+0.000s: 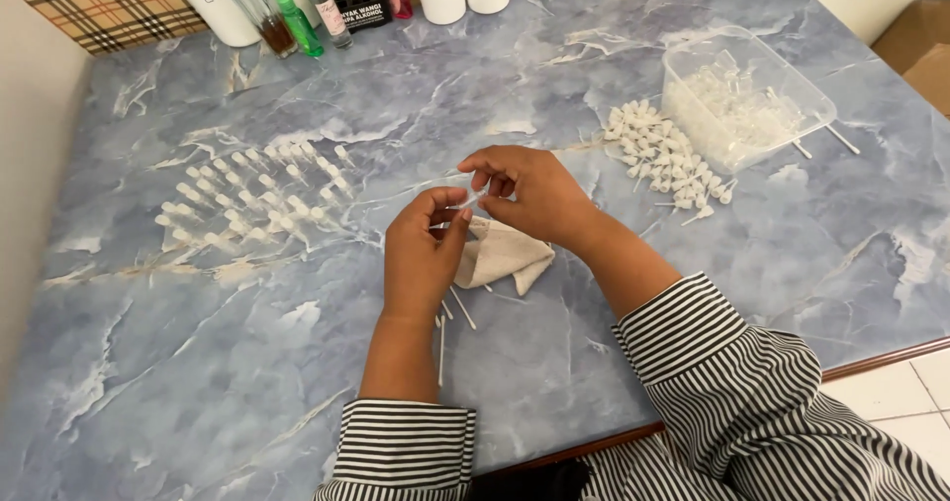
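Head view: both hands, left hand (421, 254) and right hand (529, 192), pinch one thin clear tube (473, 200) (light, probably brittle); grip near ends.

Both arms wear sleeves of one garment, patterned in narrow black and white stripes that run across the arm; the left sleeve (401, 452), nearer the folded beige cloth (505, 254), ends in a straight cuff with the forearm bare above it; the right sleeve (737, 382), farther from the cloth and to its right, is fuller and creased, its cuff pushed partway up the forearm; the left hand (424, 254) and right hand (529, 192) are bare, without gloves; no rings, watch or bracelets show.
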